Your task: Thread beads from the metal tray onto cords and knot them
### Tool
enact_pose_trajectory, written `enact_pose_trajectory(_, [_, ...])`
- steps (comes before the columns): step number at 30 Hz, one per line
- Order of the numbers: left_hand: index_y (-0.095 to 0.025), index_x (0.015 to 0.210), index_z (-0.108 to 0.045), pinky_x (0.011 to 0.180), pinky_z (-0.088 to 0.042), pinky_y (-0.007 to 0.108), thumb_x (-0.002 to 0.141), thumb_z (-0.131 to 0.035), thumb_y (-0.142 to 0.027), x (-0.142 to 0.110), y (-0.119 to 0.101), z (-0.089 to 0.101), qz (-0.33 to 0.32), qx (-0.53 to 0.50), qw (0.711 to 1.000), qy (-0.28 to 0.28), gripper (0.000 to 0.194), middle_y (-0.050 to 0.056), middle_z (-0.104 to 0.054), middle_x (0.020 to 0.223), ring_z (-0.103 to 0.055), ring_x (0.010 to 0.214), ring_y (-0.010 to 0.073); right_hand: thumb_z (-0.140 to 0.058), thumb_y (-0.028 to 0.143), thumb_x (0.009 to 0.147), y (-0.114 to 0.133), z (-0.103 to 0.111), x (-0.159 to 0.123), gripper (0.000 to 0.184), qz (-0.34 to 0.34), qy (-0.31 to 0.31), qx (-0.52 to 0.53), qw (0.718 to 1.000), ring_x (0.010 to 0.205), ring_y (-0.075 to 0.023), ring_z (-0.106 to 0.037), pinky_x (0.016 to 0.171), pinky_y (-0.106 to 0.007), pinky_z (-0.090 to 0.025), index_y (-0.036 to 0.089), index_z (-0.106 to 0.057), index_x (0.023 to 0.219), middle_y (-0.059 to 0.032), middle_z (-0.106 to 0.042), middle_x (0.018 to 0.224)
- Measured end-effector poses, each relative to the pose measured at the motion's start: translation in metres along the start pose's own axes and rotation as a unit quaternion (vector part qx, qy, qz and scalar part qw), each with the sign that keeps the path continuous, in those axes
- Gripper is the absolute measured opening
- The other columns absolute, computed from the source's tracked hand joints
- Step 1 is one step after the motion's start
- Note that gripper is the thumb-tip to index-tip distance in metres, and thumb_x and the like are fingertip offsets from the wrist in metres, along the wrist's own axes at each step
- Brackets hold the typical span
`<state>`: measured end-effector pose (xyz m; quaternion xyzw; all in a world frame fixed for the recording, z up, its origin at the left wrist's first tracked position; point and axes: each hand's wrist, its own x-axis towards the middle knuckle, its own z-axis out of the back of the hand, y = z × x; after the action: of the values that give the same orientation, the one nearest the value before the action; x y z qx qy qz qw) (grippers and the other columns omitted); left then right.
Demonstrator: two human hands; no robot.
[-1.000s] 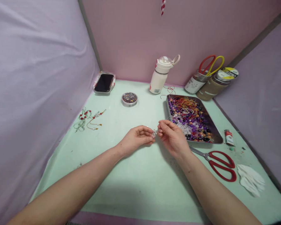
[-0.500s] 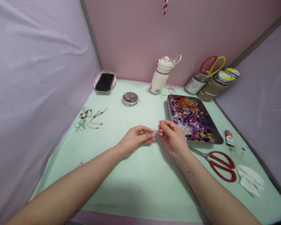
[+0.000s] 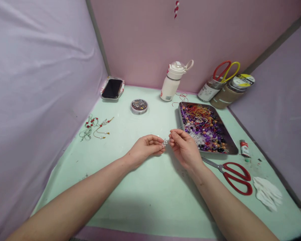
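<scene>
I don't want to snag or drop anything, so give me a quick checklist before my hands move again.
1. Clear bead cluster held in the left hand: ok, at the fingertips.
2. Right hand close to the cluster: ok, fingertips pinched.
3. What the right fingertips grip: cannot tell, too fine to see.
4. Bead tray flat on the table: ok.
5. Red-handled scissors fully in view: not ok, blade tips hidden by the right wrist.

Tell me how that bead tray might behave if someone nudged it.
The tray would probably slide rather than tip, being low, wide and flat. Its beads look round and glossy, so they'd likely roll about inside. The tangled threads look thin, so they're probably floppy and light.
</scene>
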<state>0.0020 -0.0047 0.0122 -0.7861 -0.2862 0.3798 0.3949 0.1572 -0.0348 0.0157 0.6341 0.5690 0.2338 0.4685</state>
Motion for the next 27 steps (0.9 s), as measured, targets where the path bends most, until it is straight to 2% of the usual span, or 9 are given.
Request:
enact_pose_trajectory(6, [-0.013,0.086,-0.064,0.078,-0.051,0.030,0.067,-0.078,-0.024,-0.0015,-0.0015,-0.0013,-0.003,0.000,1.000,-0.004,0.026,0.003,-0.067,0.078,-0.065,0.072,0.0114,-0.082,0.028,0.062,-0.0012,0.0011,0.0006,0.022,0.002,0.003,-0.009,1.000,0.057,-0.0072,-0.050,0.053,-0.020,-0.043,0.020,-0.069,0.078,0.0019,-0.061,0.069])
enact_pose_trajectory(14, [-0.013,0.085,-0.064,0.073,-0.049,0.030,0.065,-0.078,-0.024,0.0015,0.0033,0.0010,-0.014,0.012,1.000,-0.002,0.027,0.001,-0.065,0.072,-0.061,0.066,0.0101,-0.082,0.028,0.063,0.0011,-0.0034,-0.0038,0.020,0.000,0.021,-0.009,1.000,0.056,-0.0072,-0.049,0.053,-0.021,-0.042,0.020,-0.070,0.077,0.0020,-0.061,0.068])
enact_pose_trajectory(19, [-0.014,0.089,-0.067,0.076,-0.049,0.030,0.069,-0.075,-0.026,0.0009,0.0031,0.0010,-0.026,0.030,0.999,0.009,0.025,0.002,-0.066,0.079,-0.060,0.069,0.0101,-0.081,0.028,0.063,0.0006,-0.0035,-0.0045,0.019,-0.007,0.029,-0.010,0.999,0.056,-0.0069,-0.048,0.053,-0.021,-0.042,0.021,-0.070,0.076,0.0022,-0.061,0.068])
enact_pose_trajectory(27, [-0.014,0.081,-0.068,0.079,-0.048,0.032,0.071,-0.071,-0.027,-0.0016,0.0003,-0.0009,-0.049,0.089,0.995,-0.004,0.017,0.004,-0.067,0.082,-0.060,0.072,0.0124,-0.081,0.031,0.062,0.0021,-0.0040,-0.0068,0.020,-0.008,0.050,-0.043,0.998,0.055,-0.0089,-0.048,0.054,-0.023,-0.042,0.021,-0.070,0.075,0.0024,-0.060,0.065])
